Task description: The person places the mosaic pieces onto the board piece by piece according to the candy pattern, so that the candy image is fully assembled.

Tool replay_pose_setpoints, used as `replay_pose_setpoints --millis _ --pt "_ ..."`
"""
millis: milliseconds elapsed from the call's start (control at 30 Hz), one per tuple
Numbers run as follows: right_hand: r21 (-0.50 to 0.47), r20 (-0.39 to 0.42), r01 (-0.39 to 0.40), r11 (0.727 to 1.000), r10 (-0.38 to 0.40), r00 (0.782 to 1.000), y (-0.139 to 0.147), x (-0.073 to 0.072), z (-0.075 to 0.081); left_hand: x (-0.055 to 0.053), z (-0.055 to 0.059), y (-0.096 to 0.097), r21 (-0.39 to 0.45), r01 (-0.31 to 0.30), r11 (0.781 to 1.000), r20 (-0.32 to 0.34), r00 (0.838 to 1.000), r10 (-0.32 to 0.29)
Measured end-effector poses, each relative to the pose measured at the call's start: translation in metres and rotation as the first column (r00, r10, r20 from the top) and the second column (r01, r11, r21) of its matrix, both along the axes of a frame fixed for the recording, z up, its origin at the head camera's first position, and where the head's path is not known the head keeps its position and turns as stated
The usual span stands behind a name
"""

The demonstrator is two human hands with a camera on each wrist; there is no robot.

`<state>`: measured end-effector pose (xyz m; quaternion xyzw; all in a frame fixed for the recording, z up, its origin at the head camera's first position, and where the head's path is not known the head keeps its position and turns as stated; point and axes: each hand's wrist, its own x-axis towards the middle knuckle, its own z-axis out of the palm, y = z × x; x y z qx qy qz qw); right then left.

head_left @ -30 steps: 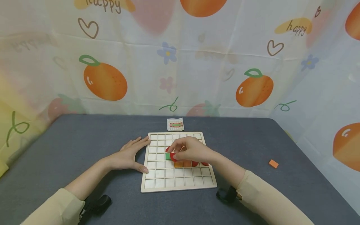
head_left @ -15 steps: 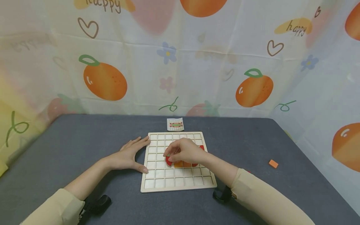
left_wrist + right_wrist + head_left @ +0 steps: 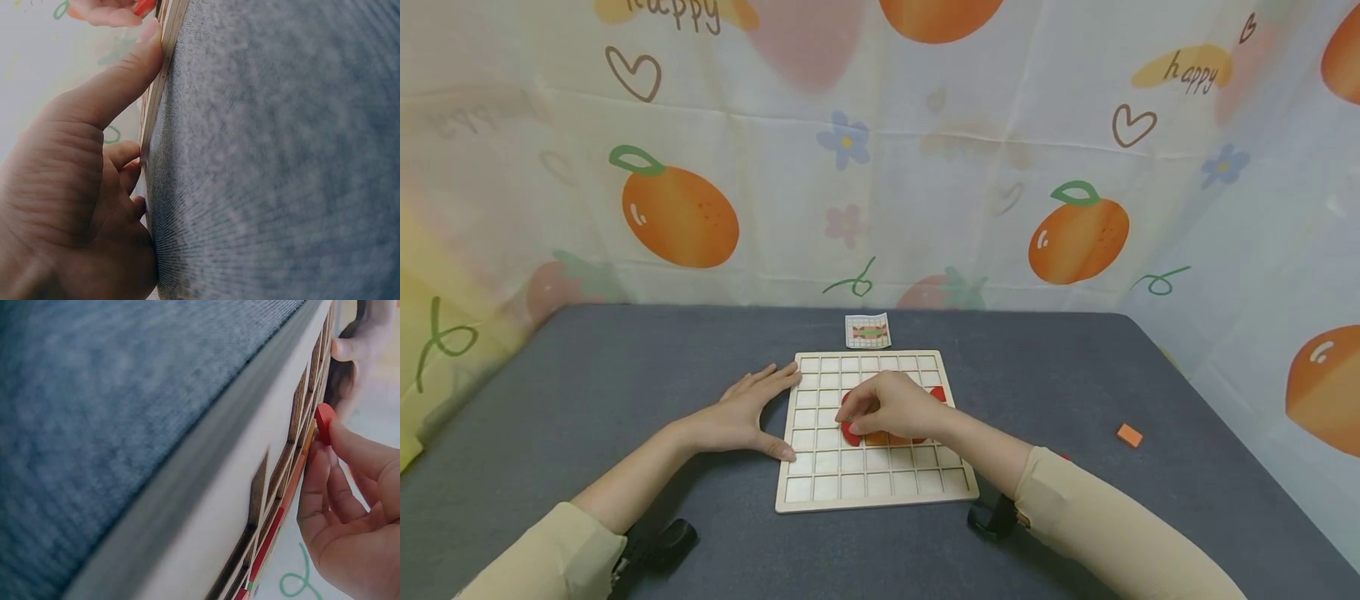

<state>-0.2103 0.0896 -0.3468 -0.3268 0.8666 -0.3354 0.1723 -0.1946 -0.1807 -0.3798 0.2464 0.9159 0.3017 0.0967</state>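
A light wooden grid board (image 3: 820, 492) lies on the dark table. My left hand (image 3: 741, 418) rests at its left edge, thumb and fingers spread and touching the rim. Over the middle of the board, my right hand (image 3: 898, 407) pinches a red piece with a curved edge (image 3: 851, 435) between thumb and fingers. In the right wrist view this red piece (image 3: 324, 422) stands tilted against the grid. Just right of it sit orange tiles (image 3: 877, 439) in their squares. Another red piece (image 3: 937, 393) lies near the board's right side. My right hand hides the central squares.
Behind the board lies a small pattern card (image 3: 868, 332) with a red and green design. A loose orange tile (image 3: 1129, 436) is on the table at the right. Some red (image 3: 1066, 457) shows beside the right sleeve. A printed curtain (image 3: 775, 208) hangs behind the table.
My right hand has moved a little left with the red piece, bringing it down beside the left end of the orange tiles. The left hand has stayed in place.
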Motion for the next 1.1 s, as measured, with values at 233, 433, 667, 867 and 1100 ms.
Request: replay_pose_setpoints --millis 233,433,667,867,1100 --pt "0.021 -0.023 0.03 0.999 -0.03 0.999 0.0001 -0.0004 -0.0018 -0.0003 0.0003 0.0003 0.001 -0.002 1.0 0.002 1.0 0.002" --pt "0.04 -0.042 0.042 0.998 -0.041 0.998 -0.0008 -0.0006 -0.0039 -0.0002 0.0001 0.0001 0.009 0.003 1.0 0.002 1.0 -0.003" --pt "0.042 -0.048 0.038 0.998 -0.036 0.998 -0.0008 0.0001 -0.0046 -0.0003 -0.0006 -0.001 0.013 0.004 1.0 0.001 1.0 -0.004" --pt "0.02 -0.08 0.009 1.0 -0.008 0.997 -0.0011 -0.0004 -0.0053 -0.0023 -0.0023 -0.0015 0.011 -0.001 1.0 0.008 1.0 0.001" --pt "0.039 -0.065 -0.068 0.997 0.071 0.995 -0.0018 0.001 -0.0037 -0.0035 -0.0032 -0.002 0.01 -0.002 1.0 0.012 1.0 0.002"
